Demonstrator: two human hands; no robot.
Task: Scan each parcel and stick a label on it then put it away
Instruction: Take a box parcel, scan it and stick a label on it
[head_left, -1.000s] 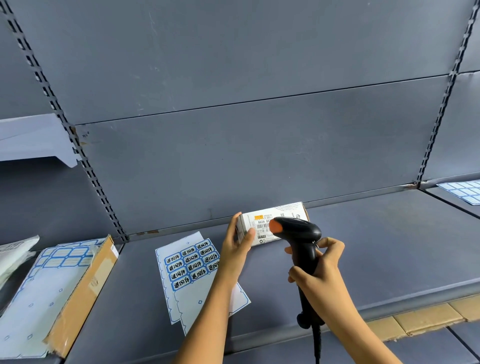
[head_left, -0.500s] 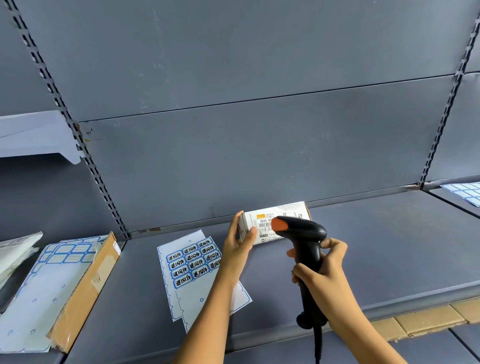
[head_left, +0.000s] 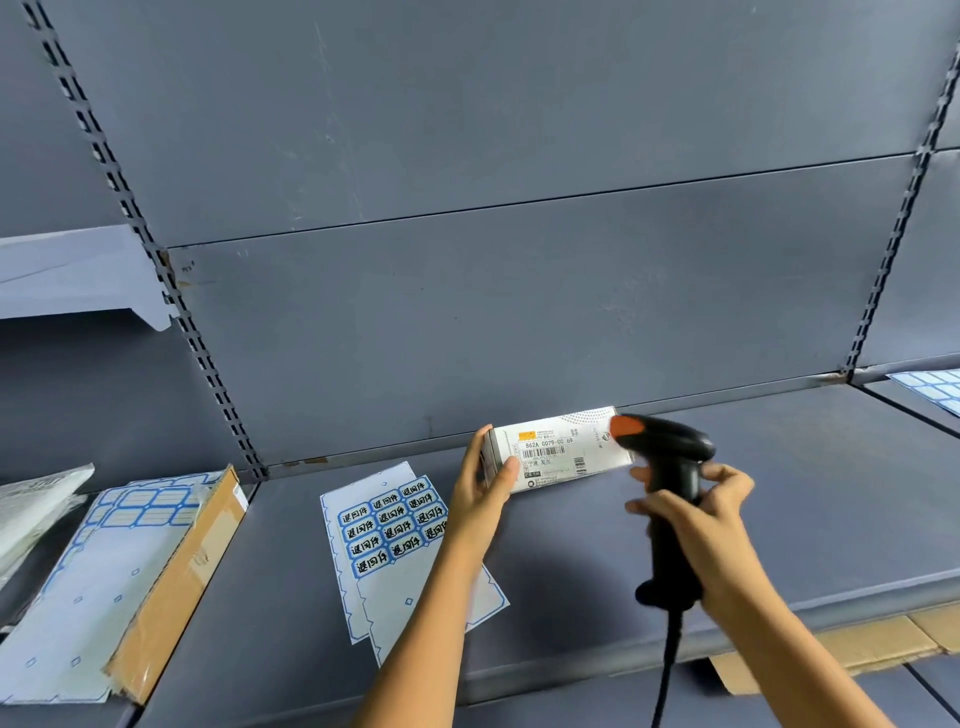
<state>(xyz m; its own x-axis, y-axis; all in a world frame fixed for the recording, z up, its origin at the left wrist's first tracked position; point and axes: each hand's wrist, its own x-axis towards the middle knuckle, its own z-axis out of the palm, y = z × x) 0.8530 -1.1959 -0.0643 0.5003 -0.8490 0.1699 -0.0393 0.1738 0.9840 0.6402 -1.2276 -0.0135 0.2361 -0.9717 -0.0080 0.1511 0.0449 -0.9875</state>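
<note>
While the middle shelf bay holds little, what it holds is task gear: two label sheets, overlapped, lie flat at 7 o'clock of the parcel, with their printed blue labels grouped at the upper end.

Left bay, 9 o'clock of the view: a flat carton with a part-used sheet on top, and a pale bag beside it at the edge. Right bay, 3 o'clock: the corner of another sheet.

The parcel is a small white box near the back wall. Its barcode face is tilted toward the camera. Whether it touches the shelf is unclear.

The left hand grips the parcel's 9 o'clock end, thumb on the front face, fingers behind.

The right hand is curled round the handle of the scanner, which is blurred. The scanner's orange nose overlaps the parcel's 3 o'clock end; I cannot tell whether they touch. Its cable drops toward 6 o'clock.
</note>
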